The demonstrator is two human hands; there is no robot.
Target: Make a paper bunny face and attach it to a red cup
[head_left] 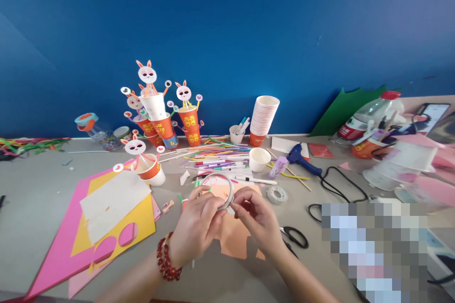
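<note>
My left hand (202, 221) is closed around a roll of tape (230, 189), a pale ring held upright above the desk. At the ring's lower right edge, the fingers of my right hand (256, 218) pinch what looks like the tape's edge or end; the exact spot is hidden by the fingertips. Beneath both hands lies orange paper (234, 236) with cut edges. Black-handled scissors (296, 237) rest beside my right wrist. A second, clear tape roll (277, 194) lies flat on the desk to the right.
Rabbit-faced paper cups (190, 125) stand at the back left, with one rabbit cup (151, 170) nearer. Pink and yellow sheets (80, 203) lie left. Markers (227, 163), a stack of cups (265, 118), a glue stick (278, 167) and a blue glue gun (302, 158) with its cord are behind.
</note>
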